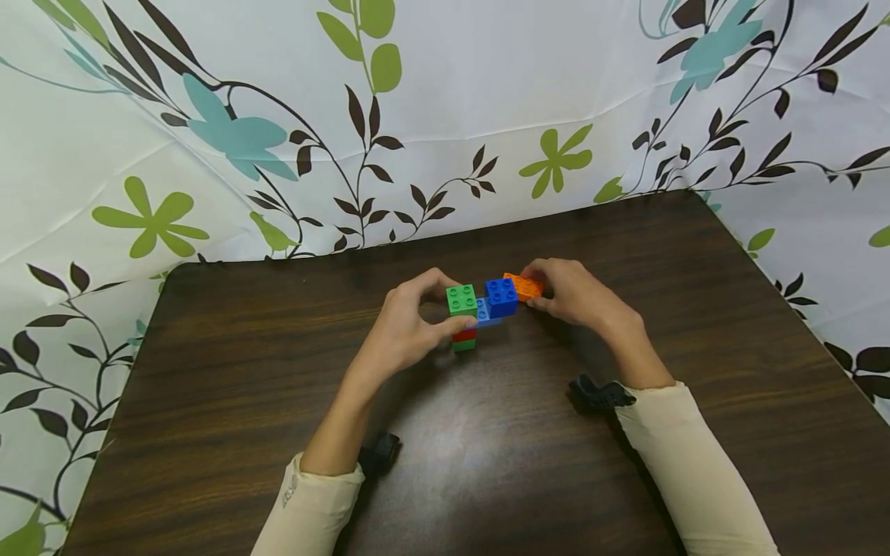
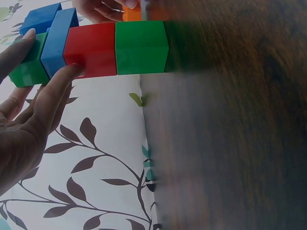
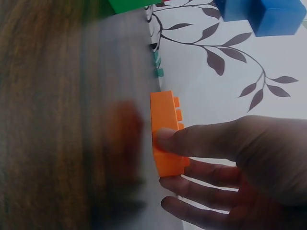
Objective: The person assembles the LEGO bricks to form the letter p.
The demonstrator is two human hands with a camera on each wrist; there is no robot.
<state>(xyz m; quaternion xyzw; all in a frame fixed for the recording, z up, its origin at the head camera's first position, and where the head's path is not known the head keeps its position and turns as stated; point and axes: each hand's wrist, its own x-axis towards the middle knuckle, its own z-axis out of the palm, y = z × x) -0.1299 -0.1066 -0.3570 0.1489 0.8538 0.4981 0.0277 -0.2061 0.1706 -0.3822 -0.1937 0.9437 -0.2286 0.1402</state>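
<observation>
A stack of toy building bricks stands on the table, and my left hand (image 1: 398, 330) grips it near the top from the left. At the bottom is a green brick (image 2: 142, 47), then a red brick (image 2: 93, 50). A light blue long brick (image 1: 488, 315) lies across them and juts to the right. It bears another green brick (image 1: 461, 301) at its left and a dark blue brick (image 1: 502, 298) at its right end. My right hand (image 1: 572, 292) pinches an orange brick (image 3: 165, 112), studs facing sideways in the right wrist view, close beside the dark blue one.
The dark wood-grain table (image 1: 243, 371) reflects light near its middle. Behind it and along the right side hangs a white cloth (image 1: 459, 69) with leaf and flower prints. Black wrist straps (image 1: 599, 394) sit at the sleeve cuffs.
</observation>
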